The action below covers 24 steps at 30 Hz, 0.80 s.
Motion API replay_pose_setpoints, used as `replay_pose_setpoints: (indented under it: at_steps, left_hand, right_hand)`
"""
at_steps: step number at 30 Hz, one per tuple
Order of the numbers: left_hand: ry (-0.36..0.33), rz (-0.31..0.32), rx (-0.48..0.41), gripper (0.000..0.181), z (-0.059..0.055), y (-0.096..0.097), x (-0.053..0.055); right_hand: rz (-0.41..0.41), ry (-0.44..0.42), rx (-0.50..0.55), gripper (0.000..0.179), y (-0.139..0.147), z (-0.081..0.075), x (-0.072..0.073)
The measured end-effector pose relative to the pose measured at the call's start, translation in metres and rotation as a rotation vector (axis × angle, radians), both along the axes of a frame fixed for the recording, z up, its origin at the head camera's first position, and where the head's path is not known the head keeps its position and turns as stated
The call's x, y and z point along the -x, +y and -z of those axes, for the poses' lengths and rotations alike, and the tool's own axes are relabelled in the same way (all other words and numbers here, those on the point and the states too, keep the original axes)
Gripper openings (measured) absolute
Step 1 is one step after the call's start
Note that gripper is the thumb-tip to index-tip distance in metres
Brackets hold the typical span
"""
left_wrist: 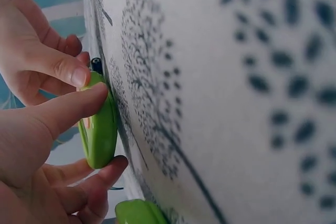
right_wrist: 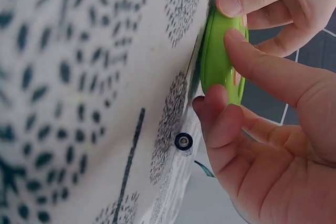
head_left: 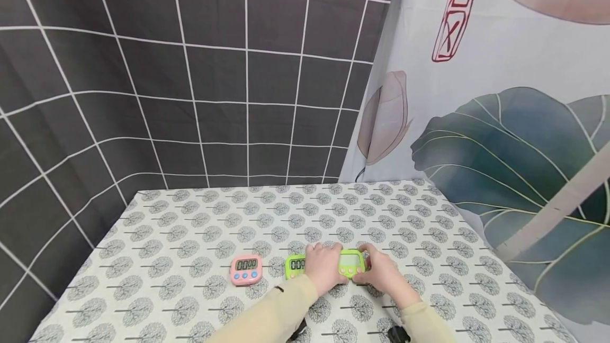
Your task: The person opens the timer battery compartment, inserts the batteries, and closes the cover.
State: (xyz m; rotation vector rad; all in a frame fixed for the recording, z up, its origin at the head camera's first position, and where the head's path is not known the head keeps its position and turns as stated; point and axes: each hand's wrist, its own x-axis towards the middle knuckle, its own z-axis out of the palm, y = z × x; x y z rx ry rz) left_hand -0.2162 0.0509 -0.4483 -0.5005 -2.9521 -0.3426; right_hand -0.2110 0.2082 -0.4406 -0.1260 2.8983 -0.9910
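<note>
A lime green digital timer (head_left: 351,260) with a blank display is between my two hands, close to the tablecloth. My left hand (head_left: 325,267) holds its left side, thumb and fingertips on its edges in the left wrist view. On the right side, my right hand (head_left: 383,273) pinches the same timer (right_wrist: 219,51) between thumb and fingers. Left of it lies a second green timer (head_left: 294,265), its lit digits partly covered by my left hand. Beyond that, a pink timer (head_left: 246,270) reads 0000. A small dark cylinder with a metal end, like a battery (right_wrist: 184,141), lies near my right hand.
A white tablecloth (head_left: 214,300) printed with grey trees covers the table. Behind it hangs a dark cloth (head_left: 219,78) with white grid lines. To the right is a pale curtain (head_left: 405,30) with large leaf prints.
</note>
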Motion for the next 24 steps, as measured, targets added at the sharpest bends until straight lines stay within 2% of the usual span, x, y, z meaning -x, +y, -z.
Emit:
replay_pose_setpoints:
  at_steps: [7, 18, 24]
  left_hand:
    - [0.066, 0.028, -0.025, 0.077, -0.004, -0.007, -0.001]
    - [0.131, 0.128, -0.150, 0.077, -0.007, -0.032, 0.001]
    - [0.187, 0.189, -0.150, 0.074, -0.012, -0.042, -0.003]
  right_hand:
    - [-0.001, 0.013, 0.087, 0.072, -0.002, -0.003, -0.001]
    - [0.026, 0.026, 0.288, 0.050, -0.006, -0.013, 0.000]
    - [0.023, 0.038, 0.334, 0.045, -0.010, -0.017, -0.002]
